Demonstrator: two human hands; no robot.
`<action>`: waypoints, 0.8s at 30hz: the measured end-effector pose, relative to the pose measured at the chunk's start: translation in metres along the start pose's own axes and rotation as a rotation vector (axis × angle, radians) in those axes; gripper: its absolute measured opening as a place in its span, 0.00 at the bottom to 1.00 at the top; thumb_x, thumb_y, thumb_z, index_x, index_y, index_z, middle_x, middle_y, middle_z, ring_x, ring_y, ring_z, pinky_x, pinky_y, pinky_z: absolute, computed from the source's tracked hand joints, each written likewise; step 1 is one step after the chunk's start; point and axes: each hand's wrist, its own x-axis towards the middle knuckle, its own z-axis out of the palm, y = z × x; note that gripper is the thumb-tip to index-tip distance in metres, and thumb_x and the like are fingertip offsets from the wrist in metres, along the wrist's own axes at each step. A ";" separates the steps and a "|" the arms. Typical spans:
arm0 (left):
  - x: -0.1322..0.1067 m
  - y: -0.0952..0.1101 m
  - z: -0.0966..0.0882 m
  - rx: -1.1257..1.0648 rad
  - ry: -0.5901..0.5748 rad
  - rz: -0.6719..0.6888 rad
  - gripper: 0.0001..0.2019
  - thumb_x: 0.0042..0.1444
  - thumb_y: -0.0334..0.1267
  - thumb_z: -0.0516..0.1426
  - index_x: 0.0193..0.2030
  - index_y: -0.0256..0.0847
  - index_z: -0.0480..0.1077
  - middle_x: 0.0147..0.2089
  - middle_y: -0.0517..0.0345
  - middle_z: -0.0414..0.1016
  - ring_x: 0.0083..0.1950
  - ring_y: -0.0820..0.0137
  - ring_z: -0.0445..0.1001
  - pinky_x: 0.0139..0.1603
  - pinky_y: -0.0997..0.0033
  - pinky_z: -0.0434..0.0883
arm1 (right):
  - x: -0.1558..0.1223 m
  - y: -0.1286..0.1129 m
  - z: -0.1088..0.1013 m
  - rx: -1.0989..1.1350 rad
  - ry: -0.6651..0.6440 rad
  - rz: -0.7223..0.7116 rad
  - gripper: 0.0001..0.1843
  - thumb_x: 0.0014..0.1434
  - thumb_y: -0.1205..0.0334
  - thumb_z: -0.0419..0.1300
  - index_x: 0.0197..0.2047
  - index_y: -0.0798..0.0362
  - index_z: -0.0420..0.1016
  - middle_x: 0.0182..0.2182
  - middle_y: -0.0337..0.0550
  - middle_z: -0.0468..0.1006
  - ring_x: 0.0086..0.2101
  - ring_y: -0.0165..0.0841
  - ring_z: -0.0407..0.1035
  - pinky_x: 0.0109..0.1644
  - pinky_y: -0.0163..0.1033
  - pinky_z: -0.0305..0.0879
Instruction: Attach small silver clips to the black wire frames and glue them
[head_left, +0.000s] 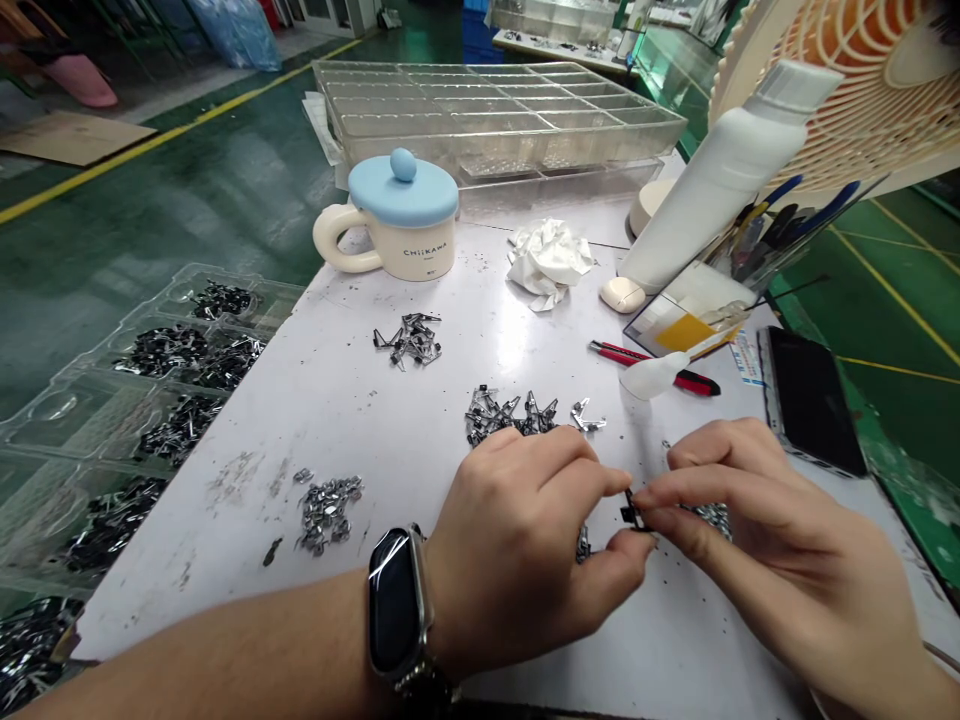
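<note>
My left hand (525, 540) and my right hand (757, 530) meet over the white table (360, 400), fingertips pinched together on one small black metal part (630, 512). A watch sits on my left wrist. Just beyond my left knuckles lies a pile of small metal clips (510, 412). Another pile of clips (409, 338) lies farther back, and a third pile of silvery pieces (326, 508) lies left of my left hand. More silvery pieces (712, 515) show partly under my right fingers.
A lidded cream mug (397, 225), crumpled tissue (547, 260), a white bottle (720, 175), a red utility knife (652, 365) and a phone (810, 400) stand at the back and right. Clear compartment trays (495, 110) sit at the far edge; trays of metal parts (150, 400) flank the left.
</note>
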 end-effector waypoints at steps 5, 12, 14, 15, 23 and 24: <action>0.000 -0.002 0.001 0.000 -0.044 -0.018 0.07 0.49 0.33 0.61 0.35 0.33 0.74 0.31 0.56 0.75 0.31 0.70 0.72 0.30 0.66 0.68 | 0.002 -0.001 -0.002 -0.137 -0.006 -0.110 0.10 0.57 0.73 0.58 0.42 0.51 0.70 0.33 0.41 0.65 0.37 0.32 0.58 0.38 0.42 0.52; -0.001 -0.005 0.003 -0.005 -0.074 -0.039 0.06 0.49 0.33 0.60 0.34 0.32 0.75 0.30 0.56 0.74 0.31 0.69 0.72 0.30 0.65 0.67 | 0.003 -0.002 -0.001 -0.194 0.017 -0.136 0.09 0.57 0.72 0.59 0.40 0.51 0.72 0.31 0.41 0.67 0.36 0.31 0.59 0.37 0.42 0.52; -0.001 -0.005 0.004 -0.016 -0.090 -0.042 0.06 0.49 0.33 0.60 0.33 0.32 0.75 0.29 0.56 0.74 0.31 0.69 0.72 0.30 0.65 0.67 | 0.003 -0.001 -0.001 -0.186 0.013 -0.135 0.09 0.57 0.72 0.59 0.40 0.51 0.73 0.31 0.40 0.67 0.36 0.31 0.59 0.37 0.42 0.52; -0.001 -0.005 0.004 -0.025 -0.097 -0.045 0.06 0.49 0.33 0.61 0.33 0.32 0.75 0.29 0.56 0.74 0.31 0.69 0.72 0.30 0.66 0.67 | 0.003 0.000 -0.002 -0.182 0.009 -0.133 0.09 0.57 0.72 0.59 0.40 0.50 0.73 0.30 0.40 0.67 0.35 0.31 0.59 0.37 0.42 0.52; 0.003 0.000 -0.003 -0.229 -0.162 -0.260 0.10 0.44 0.35 0.65 0.33 0.32 0.76 0.28 0.57 0.72 0.28 0.73 0.69 0.29 0.71 0.69 | 0.003 -0.003 -0.008 0.051 0.071 0.035 0.13 0.56 0.66 0.61 0.45 0.44 0.75 0.32 0.39 0.69 0.37 0.31 0.63 0.36 0.38 0.58; 0.004 0.001 -0.003 -0.257 -0.170 -0.286 0.10 0.43 0.35 0.66 0.32 0.32 0.76 0.28 0.57 0.72 0.28 0.73 0.69 0.30 0.72 0.69 | 0.003 -0.004 -0.007 0.109 0.139 0.099 0.11 0.56 0.66 0.61 0.43 0.44 0.75 0.32 0.39 0.69 0.36 0.31 0.64 0.35 0.37 0.58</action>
